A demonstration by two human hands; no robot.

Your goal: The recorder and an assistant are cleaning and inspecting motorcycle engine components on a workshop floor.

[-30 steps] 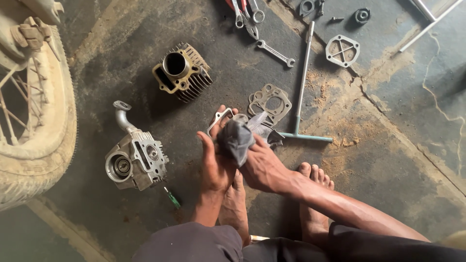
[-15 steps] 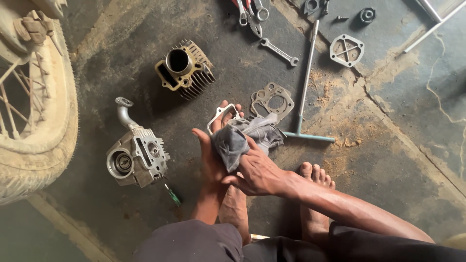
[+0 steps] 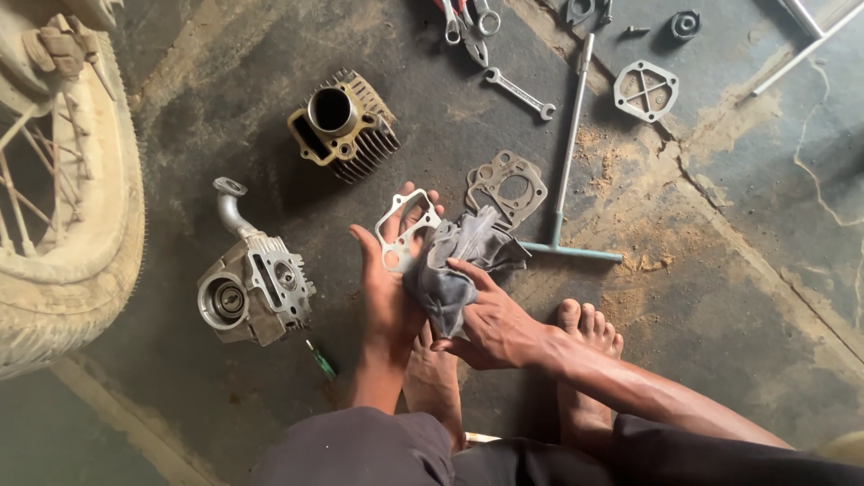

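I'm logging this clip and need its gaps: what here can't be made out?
Head view only:
- Gasket: lower part hidden by the rag.
- Left hand: palm covered by gasket and rag.
- Right hand: fingertips buried in the rag.
- Wheel: cut off by the left edge.
- Pliers: cut off by the top edge.

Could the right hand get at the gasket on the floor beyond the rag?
Probably yes. The right hand presses a grey rag, but the floor gasket lies just past it with nothing on top; only the rag would need dropping.
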